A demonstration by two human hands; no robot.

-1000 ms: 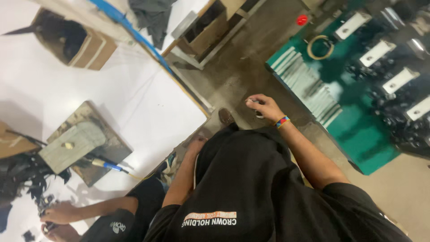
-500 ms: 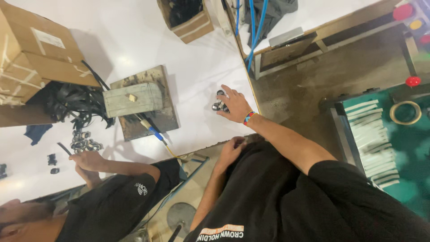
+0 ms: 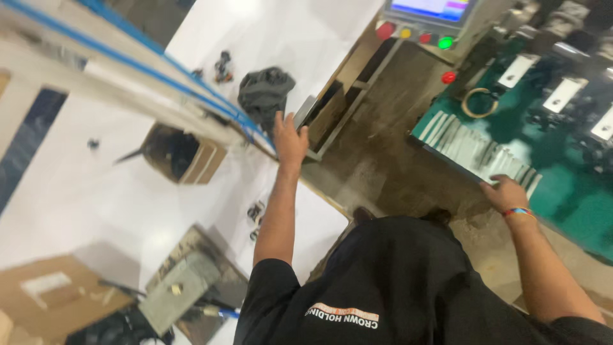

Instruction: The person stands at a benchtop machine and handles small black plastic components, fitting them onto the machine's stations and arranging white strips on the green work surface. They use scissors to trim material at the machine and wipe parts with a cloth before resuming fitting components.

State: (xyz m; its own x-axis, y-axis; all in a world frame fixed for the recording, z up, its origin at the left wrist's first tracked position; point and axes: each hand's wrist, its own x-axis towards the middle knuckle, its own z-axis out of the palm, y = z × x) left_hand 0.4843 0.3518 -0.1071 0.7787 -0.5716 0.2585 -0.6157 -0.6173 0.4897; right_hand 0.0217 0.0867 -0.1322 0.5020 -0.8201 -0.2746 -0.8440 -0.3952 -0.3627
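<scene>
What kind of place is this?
Likely a factory or assembly workshop: a green machine bed with a control panel of coloured buttons, a white worktable with small metal parts and an open cardboard box.

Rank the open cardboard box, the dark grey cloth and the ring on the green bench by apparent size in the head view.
1. Open cardboard box
2. Dark grey cloth, only a little smaller, so that order is unsure
3. Ring, clearly smallest

Open cardboard box [image 3: 182,155] on white table [image 3: 76,204], grey metal block [image 3: 174,300], brown carton [image 3: 48,294], tape ring [image 3: 479,102].
</scene>
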